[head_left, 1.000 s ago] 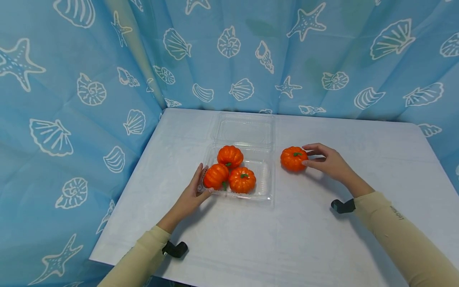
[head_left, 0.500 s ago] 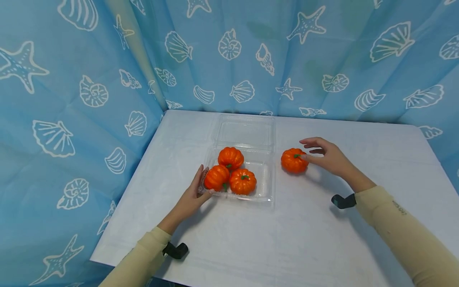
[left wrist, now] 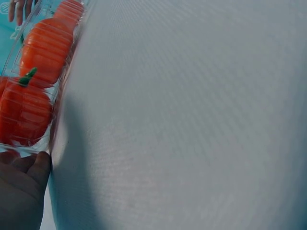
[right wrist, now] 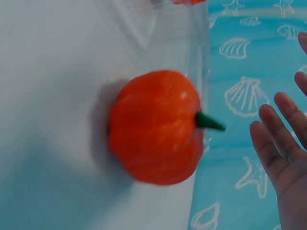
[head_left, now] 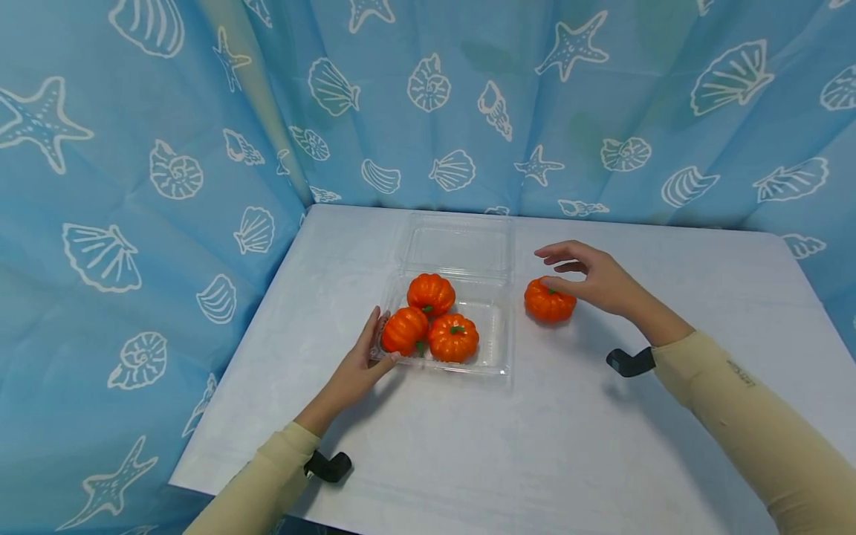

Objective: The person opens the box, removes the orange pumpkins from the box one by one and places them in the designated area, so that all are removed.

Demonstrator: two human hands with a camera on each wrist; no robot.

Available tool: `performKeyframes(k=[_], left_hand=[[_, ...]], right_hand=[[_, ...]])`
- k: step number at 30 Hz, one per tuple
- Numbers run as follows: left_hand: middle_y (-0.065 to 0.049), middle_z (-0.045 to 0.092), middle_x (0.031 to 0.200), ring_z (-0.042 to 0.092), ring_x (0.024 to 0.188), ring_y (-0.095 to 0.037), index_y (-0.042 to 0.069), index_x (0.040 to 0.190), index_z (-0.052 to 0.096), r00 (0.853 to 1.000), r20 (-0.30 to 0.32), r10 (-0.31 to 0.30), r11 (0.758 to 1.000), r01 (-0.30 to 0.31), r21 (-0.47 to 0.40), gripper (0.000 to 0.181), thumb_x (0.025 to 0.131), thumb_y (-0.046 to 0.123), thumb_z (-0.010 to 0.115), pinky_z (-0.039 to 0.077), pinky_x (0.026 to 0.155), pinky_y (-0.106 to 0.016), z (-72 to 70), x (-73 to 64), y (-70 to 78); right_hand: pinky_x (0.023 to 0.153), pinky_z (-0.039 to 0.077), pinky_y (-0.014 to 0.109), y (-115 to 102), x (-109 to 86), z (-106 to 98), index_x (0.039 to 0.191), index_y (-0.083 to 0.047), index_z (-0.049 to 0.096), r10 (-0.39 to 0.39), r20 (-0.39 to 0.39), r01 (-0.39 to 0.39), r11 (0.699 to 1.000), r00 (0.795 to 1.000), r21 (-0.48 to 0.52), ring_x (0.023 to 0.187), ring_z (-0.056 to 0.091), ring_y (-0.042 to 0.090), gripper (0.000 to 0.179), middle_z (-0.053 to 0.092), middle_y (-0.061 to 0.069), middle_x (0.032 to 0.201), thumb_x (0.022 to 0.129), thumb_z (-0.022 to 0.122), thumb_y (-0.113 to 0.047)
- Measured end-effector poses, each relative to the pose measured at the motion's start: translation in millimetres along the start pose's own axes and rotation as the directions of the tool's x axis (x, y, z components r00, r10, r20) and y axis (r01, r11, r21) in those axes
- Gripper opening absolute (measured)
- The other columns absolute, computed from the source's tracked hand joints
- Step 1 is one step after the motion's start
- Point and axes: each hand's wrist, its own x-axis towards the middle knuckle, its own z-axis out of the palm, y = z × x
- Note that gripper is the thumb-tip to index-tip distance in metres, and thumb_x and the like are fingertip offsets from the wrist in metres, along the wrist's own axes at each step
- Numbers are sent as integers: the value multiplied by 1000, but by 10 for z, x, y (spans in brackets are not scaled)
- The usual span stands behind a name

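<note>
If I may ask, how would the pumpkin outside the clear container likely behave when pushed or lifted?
The pumpkin would probably rock or roll if pushed, given its rounded sides. It looks glossy, so it may feel somewhat slippery. Its even, ribbed shape suggests it is stiff; its weight is unclear.

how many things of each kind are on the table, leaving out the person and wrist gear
Orange pumpkins: 4 (3 inside the container, 1 outside)
Clear plastic container, lid open: 1
Total: 5
</note>
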Motion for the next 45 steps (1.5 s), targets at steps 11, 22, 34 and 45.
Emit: performKeyframes(k=[11, 22, 34, 45], left_hand=[[-18, 19, 167, 26, 151, -34, 7, 164, 3, 1000, 1, 5, 1000, -5, 11, 87, 101, 12, 63, 44, 108, -54, 12, -5, 3], [-12, 19, 169, 27, 152, -33, 12, 165, 1, 1000, -24, 9, 1000, -9, 16, 90, 101, 16, 64, 44, 108, -55, 30, 109, -327], [-6, 22, 168, 30, 151, -28, 17, 166, 4, 999, -32, 34, 999, -33, 20, 91, 100, 22, 67, 47, 106, -51, 31, 131, -431], [-19, 20, 167, 27, 151, -35, 6, 164, 3, 999, -5, 33, 999, -33, 1, 88, 101, 12, 64, 44, 108, -54, -7, 0, -44]], right_hand=[[103, 50, 51, -208, 165, 130, 137, -11, 60, -50, 132, 48, 999, 990, 20, 119, 60, 29, 46, 61, 9, 135, 94, 74, -22], [104, 50, 50, -345, 321, 429, 134, -10, 61, -124, 260, 100, 990, 958, 100, 121, 59, 36, 45, 62, 9, 133, 93, 76, -21], [102, 51, 49, -458, 398, 807, 135, -11, 62, -138, 341, 77, 979, 930, 186, 123, 56, 37, 48, 60, 14, 135, 90, 79, -19], [102, 52, 49, -494, 407, 1001, 137, -8, 61, -142, 410, 86, 985, 901, 151, 126, 54, 31, 52, 59, 15, 136, 89, 80, -14]])
